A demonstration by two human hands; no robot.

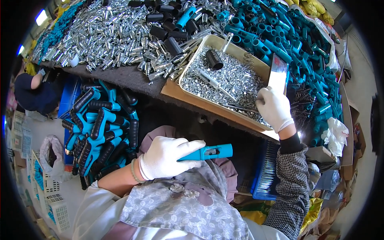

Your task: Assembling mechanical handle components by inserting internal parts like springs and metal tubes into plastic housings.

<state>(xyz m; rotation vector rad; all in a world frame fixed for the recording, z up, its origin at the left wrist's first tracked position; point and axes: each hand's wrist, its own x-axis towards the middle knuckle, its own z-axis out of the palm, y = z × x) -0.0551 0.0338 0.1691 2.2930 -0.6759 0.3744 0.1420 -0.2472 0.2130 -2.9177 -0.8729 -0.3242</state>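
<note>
In front of my apron, my left hand (pixel 170 157), in a white knitted glove, is wrapped round a teal plastic tube (pixel 218 151). The tube points right, and a slot in its side shows a metal part inside. My right hand (pixel 273 107), also gloved, is at the right end of a cream tray (pixel 262 69). Its fingers are curled together over small metal parts (pixel 236 74), and what they hold is hidden. Just beyond that hand stands a shiny flat piece (pixel 278 73). On the parts lie a black sleeve (pixel 214 60) and a slim metal tool (pixel 214 83).
Silver metal fittings (pixel 104 36) are heaped at the far left of the bench, teal tubes (pixel 276 30) at the far right. Dark springs (pixel 300 104) lie right of the tray. Teal-and-black handles (pixel 100 128) fill a blue crate at left. Another blue bin (pixel 266 172) holds thin metal rods.
</note>
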